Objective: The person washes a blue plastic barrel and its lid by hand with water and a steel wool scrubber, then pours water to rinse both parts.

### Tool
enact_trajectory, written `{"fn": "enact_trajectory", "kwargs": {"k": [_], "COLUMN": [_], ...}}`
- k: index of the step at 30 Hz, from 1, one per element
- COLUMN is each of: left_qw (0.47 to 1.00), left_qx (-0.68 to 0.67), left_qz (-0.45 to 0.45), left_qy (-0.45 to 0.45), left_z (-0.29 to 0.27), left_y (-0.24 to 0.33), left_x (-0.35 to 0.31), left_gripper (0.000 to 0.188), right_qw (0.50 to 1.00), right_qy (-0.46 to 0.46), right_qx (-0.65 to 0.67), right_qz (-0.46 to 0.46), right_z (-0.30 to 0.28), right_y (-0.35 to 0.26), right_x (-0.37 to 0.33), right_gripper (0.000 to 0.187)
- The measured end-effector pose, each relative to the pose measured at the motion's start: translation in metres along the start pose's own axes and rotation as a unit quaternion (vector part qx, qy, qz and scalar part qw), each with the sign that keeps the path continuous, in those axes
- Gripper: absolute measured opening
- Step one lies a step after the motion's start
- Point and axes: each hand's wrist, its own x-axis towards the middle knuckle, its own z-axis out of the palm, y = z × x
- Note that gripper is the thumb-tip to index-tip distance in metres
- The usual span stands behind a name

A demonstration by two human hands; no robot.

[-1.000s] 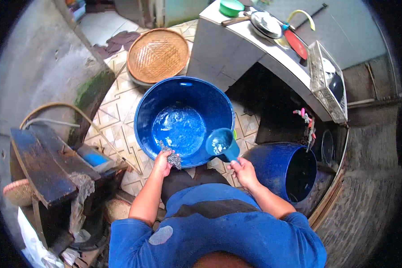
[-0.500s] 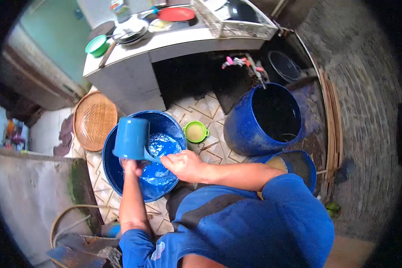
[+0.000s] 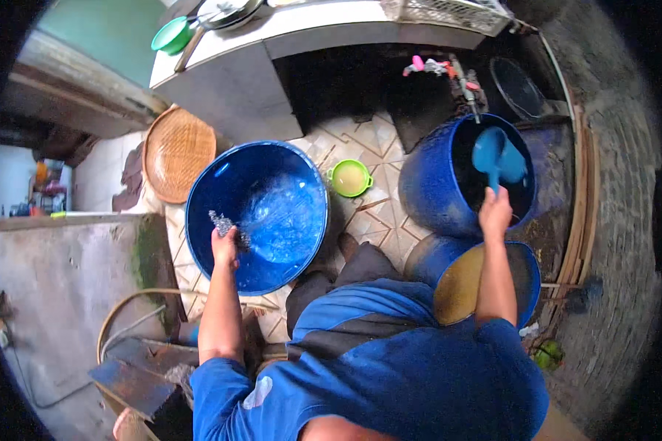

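My left hand (image 3: 226,248) grips a silvery scouring pad (image 3: 221,221) over the left part of a big round blue tub (image 3: 221,195). Wet, shiny patches cover the tub's blue inside, which is tilted toward me. Off to the right, my right hand (image 3: 496,212) holds a blue water dipper (image 3: 487,150) by its handle. The dipper's bowl is inside the mouth of a tall blue barrel (image 3: 435,176), beneath a tap (image 3: 472,106). How deep the water in the dark barrel stands, I cannot tell.
A green bowl-like strainer (image 3: 351,178) rests on the tiled floor between tub and barrel. A woven tray (image 3: 176,158) leans by the counter (image 3: 235,99). Near my right arm stands a second blue container (image 3: 531,275) with a tan lid-like piece (image 3: 460,287).
The dipper was in both hands above the tub. My right hand has carried it right to the barrel, while my left now shows the scouring pad. The view has shifted too.
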Motion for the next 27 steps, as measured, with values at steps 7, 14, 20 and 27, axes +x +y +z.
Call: {"fn": "enact_trajectory", "kwargs": {"k": [7, 14, 20, 27], "left_qw": [0.996, 0.995, 0.980, 0.935], "left_qx": [0.065, 0.011, 0.163, 0.333], "left_qz": [0.010, -0.070, -0.043, -0.006], "left_qy": [0.056, 0.069, 0.102, 0.123], "left_z": [-0.028, -0.038, -0.062, -0.065], "left_y": [-0.032, -0.045, -0.073, -0.064], "left_x": [-0.028, -0.045, -0.040, -0.018], "left_gripper": [0.024, 0.028, 0.034, 0.050], "right_qw": [0.955, 0.853, 0.766, 0.809], "right_qy": [-0.182, -0.163, -0.089, -0.195], "right_qx": [-0.203, 0.345, 0.540, 0.515], "right_qz": [0.114, 0.355, 0.337, 0.206], "right_z": [0.048, 0.071, -0.004, -0.034], "right_y": [0.062, 0.102, 0.029, -0.089], "right_x": [0.027, 0.053, 0.003, -0.043], "right_gripper": [0.032, 0.022, 0.027, 0.029]}}
